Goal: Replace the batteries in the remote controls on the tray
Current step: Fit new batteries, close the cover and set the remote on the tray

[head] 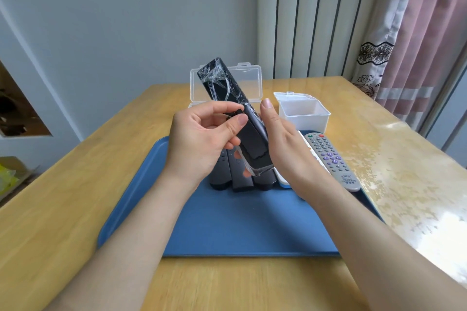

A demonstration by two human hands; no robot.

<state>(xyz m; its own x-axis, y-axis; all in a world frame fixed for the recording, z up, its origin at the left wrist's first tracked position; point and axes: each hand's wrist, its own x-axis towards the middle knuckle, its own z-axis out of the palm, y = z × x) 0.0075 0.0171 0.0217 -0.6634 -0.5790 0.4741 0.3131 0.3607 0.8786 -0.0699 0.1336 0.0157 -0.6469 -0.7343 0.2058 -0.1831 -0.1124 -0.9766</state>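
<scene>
A black remote [227, 88] wrapped in crinkled clear film [260, 170] is held tilted up above the blue tray [227, 230]. My right hand [285, 149] holds it from the right side with the thumb pointing up; its fingers are hidden behind the remote. With thumb and fingers, my left hand [199, 144] pinches the film at the remote's middle. Three more black remotes [242, 180] lie side by side on the tray under my hands. A white remote [281, 181] and a grey remote [331, 159] with purple buttons lie at the tray's right.
Behind the tray stand a flat clear plastic box [252, 81] with its lid up and a small white open box [303, 115]. The wooden table [63, 204] runs to the wall at the left. A curtain [417, 45] hangs at the far right.
</scene>
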